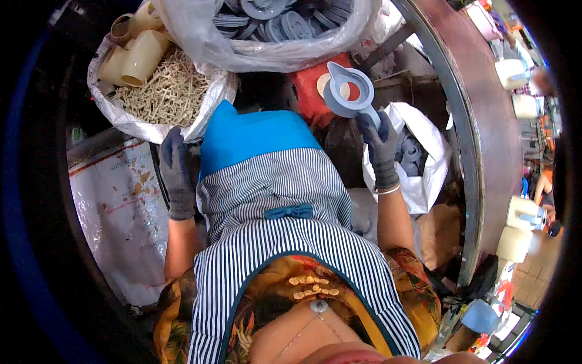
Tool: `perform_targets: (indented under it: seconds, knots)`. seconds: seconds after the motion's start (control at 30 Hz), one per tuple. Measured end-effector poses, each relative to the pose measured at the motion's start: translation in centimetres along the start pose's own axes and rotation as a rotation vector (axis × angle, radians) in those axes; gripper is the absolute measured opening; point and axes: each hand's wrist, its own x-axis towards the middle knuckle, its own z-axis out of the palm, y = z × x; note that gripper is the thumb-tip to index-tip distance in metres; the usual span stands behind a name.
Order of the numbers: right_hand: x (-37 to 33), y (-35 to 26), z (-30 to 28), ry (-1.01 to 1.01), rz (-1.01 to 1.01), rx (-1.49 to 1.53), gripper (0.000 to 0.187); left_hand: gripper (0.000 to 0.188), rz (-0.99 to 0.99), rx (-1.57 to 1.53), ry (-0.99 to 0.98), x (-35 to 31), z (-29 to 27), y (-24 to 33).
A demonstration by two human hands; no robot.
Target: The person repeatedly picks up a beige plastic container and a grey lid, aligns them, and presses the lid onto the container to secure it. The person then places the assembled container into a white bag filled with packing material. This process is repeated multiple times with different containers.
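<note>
My right hand (382, 150), in a dark grey glove, is closed round the handle of a grey-blue plastic jug collar (341, 108). This ring-shaped piece has a pointed spout and is held up above the floor, right of my lap. My left hand (177, 176), gloved alike, is beside my left thigh with its fingers stretched out and nothing seen in them. Its fingertips are next to the rim of a white sack (140, 126). Small beige sticks (167, 91) and several cream plastic jug bodies (145, 57) lie in that sack.
A large clear plastic bag (267, 59) of grey round lids (295, 25) stands ahead. At my right is a white bag (400, 115) of grey parts (412, 155). A brown table edge (485, 121) curves along the right, with cream jugs (514, 73) and other people beyond.
</note>
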Motion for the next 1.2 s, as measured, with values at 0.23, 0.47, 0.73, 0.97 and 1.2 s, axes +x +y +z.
perform_targets:
  seconds: [0.23, 0.47, 0.73, 0.97, 1.2]
  knots:
    - [0.7, -1.6, 1.2, -0.078, -0.081, -0.042, 0.020, 0.041, -0.951, -0.950, 0.113, -1.7, -0.8, 0.3]
    - [6.3, 5.6, 3.1, 0.056, 0.188, -0.097, 0.037, 0.043, -0.723, -0.800, 0.020, -1.9, -1.2, -0.1]
    - [9.0, 9.0, 4.4, 0.081, 0.036, -0.719, 0.058, 0.037, -0.481, -0.527, 0.041, -1.9, -1.1, 1.1]
    - [0.4, 3.1, 4.0, -0.209, -0.264, -0.747, 0.031, 0.032, -0.454, -0.033, -0.352, -4.6, 1.4, 0.7]
    - [-3.6, 3.7, 5.9, -0.194, -0.207, -0.596, 0.020, 0.023, -0.248, 0.098, -0.233, -4.2, 1.7, 1.1]
